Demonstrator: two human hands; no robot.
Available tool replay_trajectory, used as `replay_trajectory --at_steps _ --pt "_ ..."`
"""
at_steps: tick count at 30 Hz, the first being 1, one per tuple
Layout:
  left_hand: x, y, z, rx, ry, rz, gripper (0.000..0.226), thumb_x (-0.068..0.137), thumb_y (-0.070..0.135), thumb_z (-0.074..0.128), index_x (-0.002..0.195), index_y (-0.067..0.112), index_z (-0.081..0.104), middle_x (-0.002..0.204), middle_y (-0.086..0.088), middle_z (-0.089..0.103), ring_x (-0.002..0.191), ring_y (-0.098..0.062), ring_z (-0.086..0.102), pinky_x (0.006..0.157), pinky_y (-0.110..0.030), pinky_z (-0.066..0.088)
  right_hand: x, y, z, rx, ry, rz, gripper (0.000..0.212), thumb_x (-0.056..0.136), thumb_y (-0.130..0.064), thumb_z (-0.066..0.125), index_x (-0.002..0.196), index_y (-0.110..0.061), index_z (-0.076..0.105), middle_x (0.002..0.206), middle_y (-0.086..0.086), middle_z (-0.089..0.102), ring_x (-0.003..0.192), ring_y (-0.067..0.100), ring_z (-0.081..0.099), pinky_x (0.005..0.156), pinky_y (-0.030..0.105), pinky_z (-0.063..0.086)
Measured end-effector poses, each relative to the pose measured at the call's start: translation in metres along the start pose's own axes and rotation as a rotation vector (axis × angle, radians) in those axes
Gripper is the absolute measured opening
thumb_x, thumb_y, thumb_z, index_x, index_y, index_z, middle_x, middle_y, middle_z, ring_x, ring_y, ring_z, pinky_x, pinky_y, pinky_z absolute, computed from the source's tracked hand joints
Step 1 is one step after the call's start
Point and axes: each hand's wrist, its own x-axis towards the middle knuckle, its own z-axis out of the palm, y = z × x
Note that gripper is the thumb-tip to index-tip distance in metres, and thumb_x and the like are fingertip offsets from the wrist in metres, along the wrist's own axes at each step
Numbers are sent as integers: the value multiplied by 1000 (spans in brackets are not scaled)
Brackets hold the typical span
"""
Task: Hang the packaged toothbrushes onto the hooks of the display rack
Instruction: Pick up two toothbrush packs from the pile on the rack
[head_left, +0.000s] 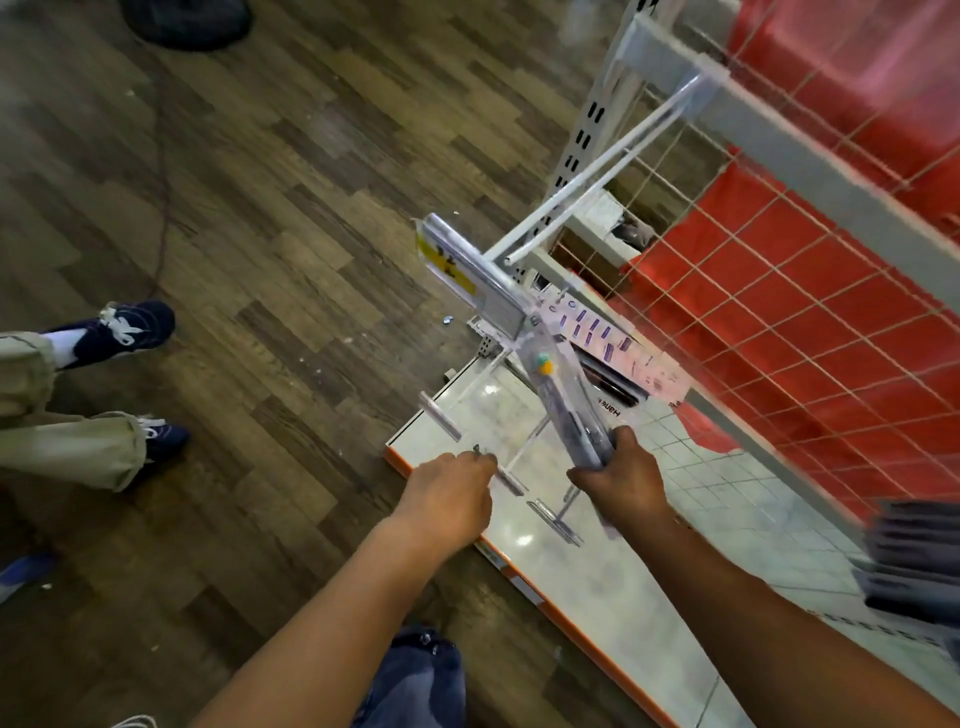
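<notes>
The wood-grain floor (249, 218) fills the left half and the top of the frame; over the right half rises the display rack (810, 171), a pale metal frame with a wire grid and red sheeting behind it. The rack's white base shelf (587, 566), edged in orange, runs from the centre down to the lower right; short low hooks with clear tags stand over it. At the right edge a dark stack (914, 561) shows only as a blur; what it is cannot be told.

From the rack's crossbar in the upper right a long white hook (597, 166) slants down toward the centre, ending at a clear label holder (467, 270) with a yellow tag. Just below that, in the centre, lies the packaged toothbrush (566, 395), a long clear pack with an orange and green spot near its upper end; its top reaches up beside the label holder, though whether it is threaded on the hook cannot be told.

The right hand (618, 473), lower centre, has its fingers curled round the pack's lower end; the left hand (452, 493), just to its left, pinches a small dark thing at its fingertips above a low hook's tag, too blurred to name.

At the left edge stand another person's legs in pale trousers and dark blue shoes (124, 327).
</notes>
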Motion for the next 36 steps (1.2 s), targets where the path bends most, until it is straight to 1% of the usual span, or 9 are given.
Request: replay_trajectory --at_steps 4,7,11,15,19,22,25,30,36 --pt "-11 28 -15 -125 18 13 33 96 24 43 128 19 48 122 -5 58 109 -24 55 89 -33 45 -31 -1 -28 169 50 34 45 73 -23 77 100 -10 44 90 7 55 76 23 54 62 28 42" --pt "-19 52 -26 -138 44 64 34 95 24 44 129 19 48 125 -6 58 110 -24 55 90 -32 45 -59 -6 -51 308 94 21 49 75 -21 77 109 -6 46 97 8 54 80 21 50 53 20 35" --pt "-31 84 -45 -193 100 121 32 95 28 47 125 22 51 121 -3 60 105 -21 57 88 -32 47 -92 -16 -79 498 105 -29 60 78 -20 74 127 -10 42 108 5 53 90 19 49 74 27 42" --pt "-43 112 -64 -387 74 165 31 93 33 50 123 26 50 112 1 62 90 -14 58 84 -32 51 -118 -23 -104 675 159 -61 64 77 -19 75 133 -16 43 115 3 56 100 23 55 89 36 46" --pt "-55 131 -84 -633 43 246 26 91 23 58 115 28 50 101 5 60 92 -12 60 83 -26 51 -135 -27 -125 830 224 -100 55 76 -14 74 126 -16 51 112 1 59 96 18 57 90 35 47" --pt "-62 139 -96 -867 31 304 28 88 9 60 101 32 50 96 9 62 94 -12 62 83 -23 52 -145 -32 -138 891 236 -137 55 73 -11 76 123 -16 53 116 4 62 102 24 61 94 43 49" --pt "-70 145 -105 -1028 20 316 30 88 3 59 102 28 50 95 6 65 90 -9 64 71 -19 53 -154 -37 -151 943 293 -166 54 72 -11 77 120 -16 53 117 5 63 106 25 61 93 49 50" --pt "-73 145 -119 -1155 92 350 34 83 -4 61 105 20 54 103 -8 67 95 -18 66 70 -26 56 -168 -46 -166 971 301 -258 37 72 -13 77 94 -32 54 98 -8 65 92 16 64 85 46 54" --pt "-74 145 -134 -1229 159 406 32 78 -7 66 102 12 58 96 -8 71 92 -23 68 78 -35 57 -176 -58 -178 1059 294 -311 31 70 -7 78 91 -23 61 95 1 70 89 21 68 77 40 58"
